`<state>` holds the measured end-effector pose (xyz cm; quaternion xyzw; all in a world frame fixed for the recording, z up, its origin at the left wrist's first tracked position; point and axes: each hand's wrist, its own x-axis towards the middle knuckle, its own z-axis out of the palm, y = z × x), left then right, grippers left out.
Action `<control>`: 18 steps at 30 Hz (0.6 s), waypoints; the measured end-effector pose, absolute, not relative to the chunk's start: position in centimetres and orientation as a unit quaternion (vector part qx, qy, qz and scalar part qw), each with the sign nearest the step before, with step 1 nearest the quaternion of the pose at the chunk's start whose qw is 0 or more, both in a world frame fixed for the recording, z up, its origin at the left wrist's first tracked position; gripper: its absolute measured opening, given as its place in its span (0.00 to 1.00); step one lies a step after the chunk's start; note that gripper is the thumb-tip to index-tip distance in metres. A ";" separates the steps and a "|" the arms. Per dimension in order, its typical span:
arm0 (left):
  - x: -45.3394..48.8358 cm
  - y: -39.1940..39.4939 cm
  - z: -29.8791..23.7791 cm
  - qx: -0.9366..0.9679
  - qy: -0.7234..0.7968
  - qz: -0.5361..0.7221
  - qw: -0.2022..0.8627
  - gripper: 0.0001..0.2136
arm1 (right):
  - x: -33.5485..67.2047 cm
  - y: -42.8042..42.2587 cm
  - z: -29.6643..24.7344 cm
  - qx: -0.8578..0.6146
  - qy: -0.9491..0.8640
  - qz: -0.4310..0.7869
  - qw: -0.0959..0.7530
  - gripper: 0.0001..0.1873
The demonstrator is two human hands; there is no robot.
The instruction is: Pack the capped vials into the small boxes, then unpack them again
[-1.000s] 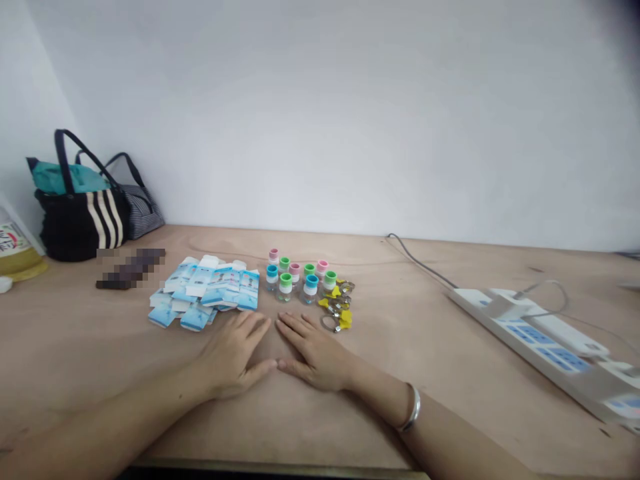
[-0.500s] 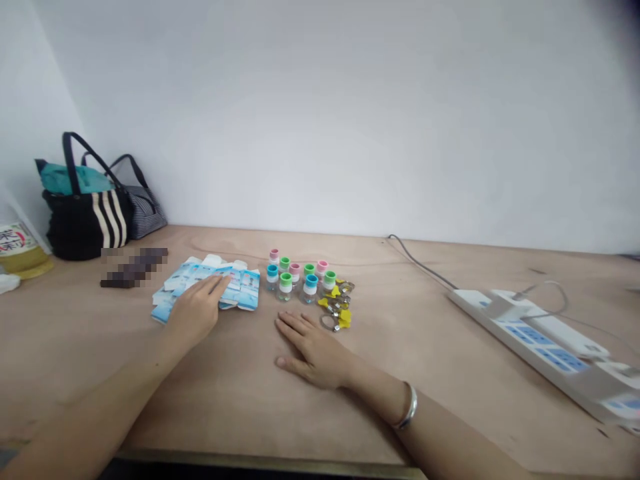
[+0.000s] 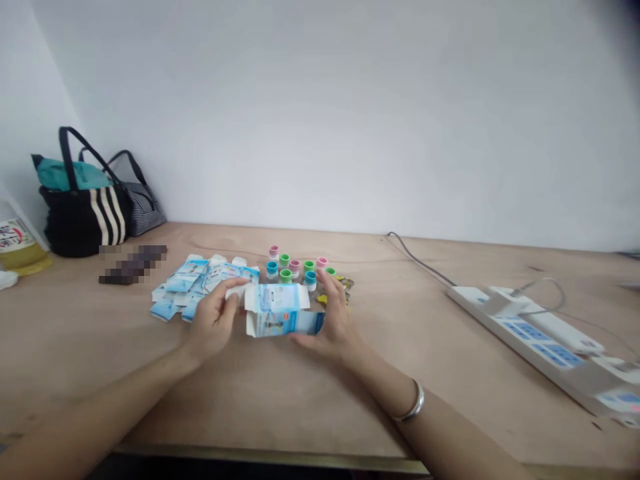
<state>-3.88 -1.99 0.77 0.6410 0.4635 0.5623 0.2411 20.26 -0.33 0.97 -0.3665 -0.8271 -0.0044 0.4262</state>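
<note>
Both forearms are angled inward, well above the near edge of the plywood tabletop (image 3: 100, 353) – a partly folded blue-and-white carton (image 3: 277, 310) is gripped between the left hand (image 3: 213, 327) and the right hand (image 3: 333, 320), its ends held by curled fingers. Flat cartons (image 3: 183, 283) lie just behind the left hand, capped vials (image 3: 295, 268) just behind the right – a power strip (image 3: 530, 327) is placed well apart to the right.

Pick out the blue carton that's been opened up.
It's the carton held between the left hand and right hand, opened out into a box; the other cartons lie flat in a pile.
</note>
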 end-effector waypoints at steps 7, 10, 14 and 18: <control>-2.2 -0.6 -0.6 0.572 0.447 0.487 0.486 0.15 | 20.0 -1.1 1.5 -0.354 -0.899 -0.017 0.257 0.49; -2.6 -0.7 -1.1 0.603 0.463 0.444 0.475 0.14 | 20.0 -0.8 1.9 -0.361 -0.902 0.023 0.234 0.41; -3.5 -1.2 -1.3 0.654 0.467 0.396 0.444 0.17 | 19.7 -0.2 3.2 -0.372 -0.900 0.048 0.222 0.33; -3.5 -1.6 -1.1 0.673 0.458 0.394 0.427 0.16 | 19.1 0.5 4.3 -0.375 -0.898 0.064 0.221 0.32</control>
